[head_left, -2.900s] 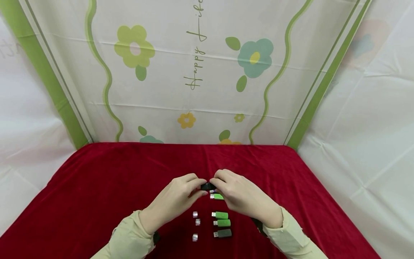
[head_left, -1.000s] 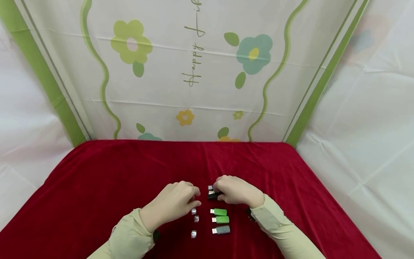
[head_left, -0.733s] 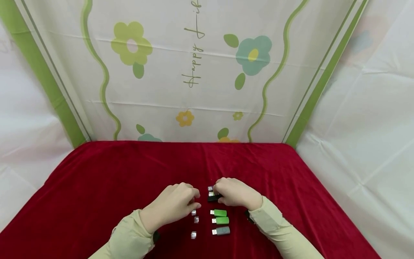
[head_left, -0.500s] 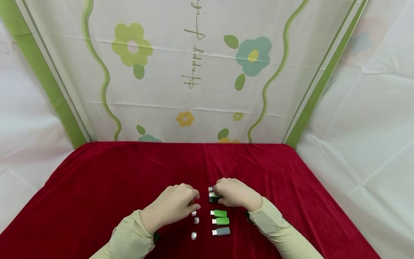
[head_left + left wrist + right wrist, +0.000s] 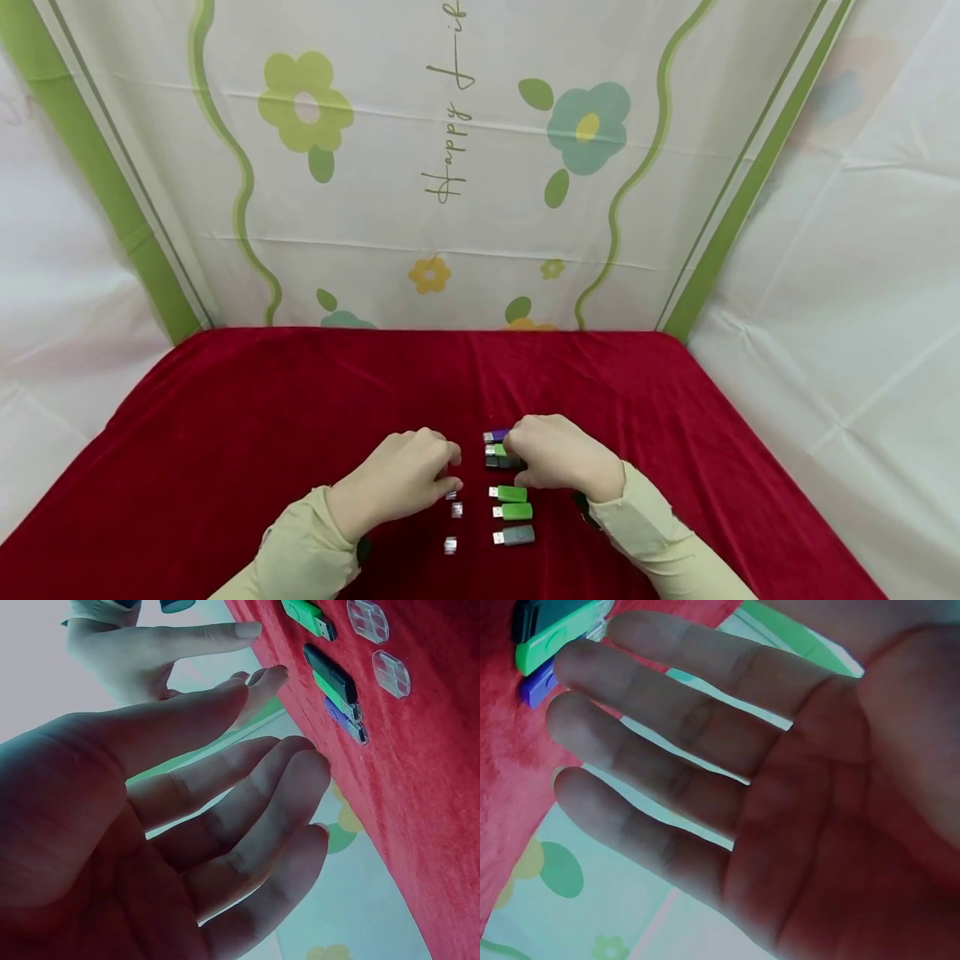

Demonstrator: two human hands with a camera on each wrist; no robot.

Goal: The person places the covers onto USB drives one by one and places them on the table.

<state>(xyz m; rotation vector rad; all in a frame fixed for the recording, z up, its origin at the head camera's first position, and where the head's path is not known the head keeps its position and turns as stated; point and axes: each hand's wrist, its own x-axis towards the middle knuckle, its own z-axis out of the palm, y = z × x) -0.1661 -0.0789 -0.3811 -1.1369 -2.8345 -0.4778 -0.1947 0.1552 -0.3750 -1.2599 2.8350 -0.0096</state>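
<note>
My right hand (image 5: 564, 454) is over the far group of USB sticks, its fingers extended and holding nothing in the right wrist view. Below it lie a black capped USB stick (image 5: 501, 462), a green one (image 5: 332, 684) and a purple one (image 5: 494, 436), side by side; the hand covers part of the green one. My left hand (image 5: 401, 475) hovers to the left, fingers loosely bent and nothing between them. Its thumb overlaps a clear cap (image 5: 391, 673) in the head view.
Nearer the front lie two green uncapped USB sticks (image 5: 508, 493) and a grey uncapped one (image 5: 514, 536). Left of them are two more clear caps (image 5: 457, 509). A red cloth (image 5: 300, 400) covers the table; a white printed curtain (image 5: 480, 167) stands behind.
The black USB stick, earlier held between both hands, now lies beside the green and purple ones. The right hand has let go of it and drawn slightly right; the left hand has stayed nearly still lately.
</note>
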